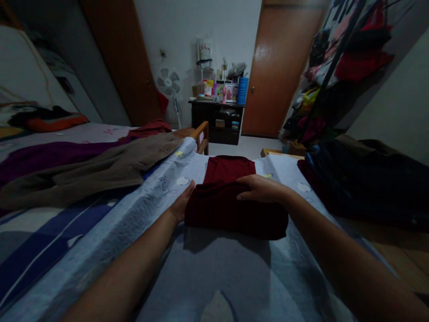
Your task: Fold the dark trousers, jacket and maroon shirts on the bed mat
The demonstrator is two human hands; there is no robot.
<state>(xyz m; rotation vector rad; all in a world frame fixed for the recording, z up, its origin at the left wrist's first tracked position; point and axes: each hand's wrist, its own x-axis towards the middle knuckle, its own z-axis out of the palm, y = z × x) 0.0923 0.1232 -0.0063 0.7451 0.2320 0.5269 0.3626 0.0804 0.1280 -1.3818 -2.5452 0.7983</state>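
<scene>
A dark red garment (pixel 228 210), folded over on itself, lies across the pale blue bedsheet (pixel 231 264); its exact kind does not show. A narrower part of it stretches away flat toward the far edge of the bed. My left hand (pixel 182 205) holds the folded bundle at its left side, with the thumb up along the edge and the other fingers mostly hidden by the cloth. From the right, my right hand (pixel 263 190) reaches over the top fold and grips it, thumb on the near face.
To the left lie brown trousers (pixel 110 165) and a purple garment (pixel 56 156). A stack of dark folded clothes (pixel 372 174) stands at the right. Beyond the bed are a white fan (pixel 169 82), a dark cabinet (pixel 216 120), a wooden door (pixel 278 67) and hanging clothes (pixel 362 67).
</scene>
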